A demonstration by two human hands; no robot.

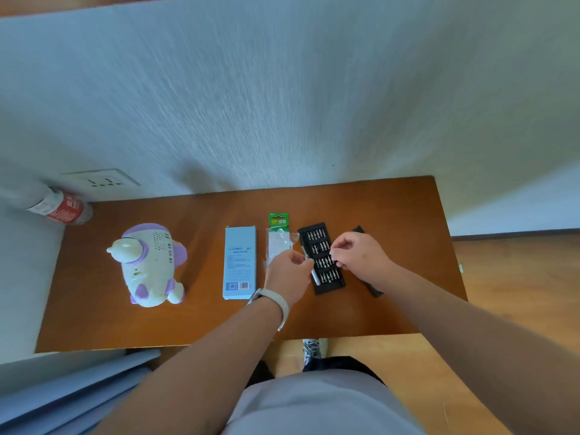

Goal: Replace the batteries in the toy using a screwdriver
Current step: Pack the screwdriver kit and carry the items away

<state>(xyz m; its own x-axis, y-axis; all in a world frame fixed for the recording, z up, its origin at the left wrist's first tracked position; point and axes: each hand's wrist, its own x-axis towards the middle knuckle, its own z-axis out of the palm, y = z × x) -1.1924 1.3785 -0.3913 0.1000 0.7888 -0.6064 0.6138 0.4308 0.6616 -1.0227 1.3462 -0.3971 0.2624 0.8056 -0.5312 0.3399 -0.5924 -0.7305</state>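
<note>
A clear plastic bottle with a red label (61, 208) sits at the brown wooden table's (201, 324) left rear corner, near a white wall socket (102, 180)

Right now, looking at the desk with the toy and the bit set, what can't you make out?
All head view.
- Battery pack: lower end hidden by the left hand.
- Right hand: fingers cover the bit tray; any bit pinched is too small to see.
- Toy: battery cover not visible from this side.
- Blue box: print too small to read.
</note>
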